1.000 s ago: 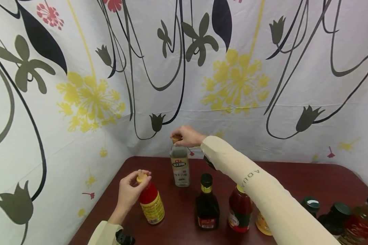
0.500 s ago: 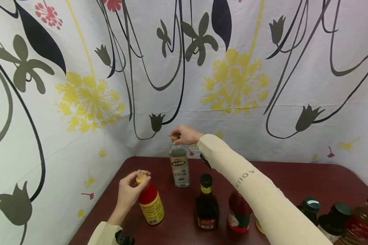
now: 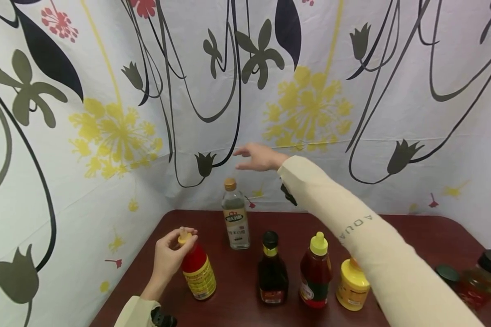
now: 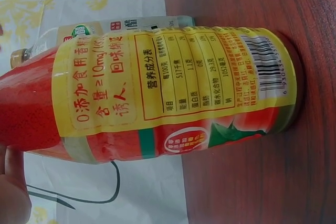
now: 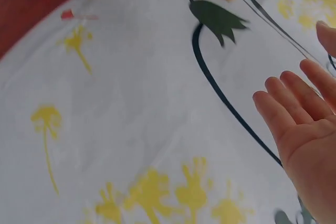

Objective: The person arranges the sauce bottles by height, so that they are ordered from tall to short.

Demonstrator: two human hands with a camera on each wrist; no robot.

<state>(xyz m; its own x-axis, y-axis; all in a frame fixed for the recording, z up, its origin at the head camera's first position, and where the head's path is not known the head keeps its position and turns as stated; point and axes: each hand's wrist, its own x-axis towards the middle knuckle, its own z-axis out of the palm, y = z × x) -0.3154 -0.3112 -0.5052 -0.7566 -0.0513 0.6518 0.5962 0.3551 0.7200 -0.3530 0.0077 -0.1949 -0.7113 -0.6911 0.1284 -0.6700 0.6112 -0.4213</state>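
In the head view my left hand [image 3: 167,256] pinches the yellow cap of a red squeeze bottle of sauce [image 3: 201,278], which stands slightly tilted at the table's left side. The left wrist view shows that sauce bottle's yellow printed label [image 4: 194,77] up close, with part of my thumb side at the left edge. A clear glass bottle of white vinegar [image 3: 236,222] with an orange cap [image 3: 230,184] stands farther back. My right hand [image 3: 259,157] is above and to the right of that cap, apart from it, fingers extended and nothing held. The right wrist view shows its palm [image 5: 315,150].
A dark sauce bottle [image 3: 273,278], a red sauce bottle with a yellow nozzle [image 3: 316,274] and a yellow squeeze bottle [image 3: 353,287] stand in a row. Near the right end are black-capped [image 3: 480,279] and green-capped [image 3: 447,274] bottles. A patterned cloth [image 3: 229,104] hangs behind the table [image 3: 237,295].
My right hand has let go of the vinegar bottle's cap and risen up and to the right. The vinegar bottle stays standing. The left hand keeps its hold on the red bottle's cap.
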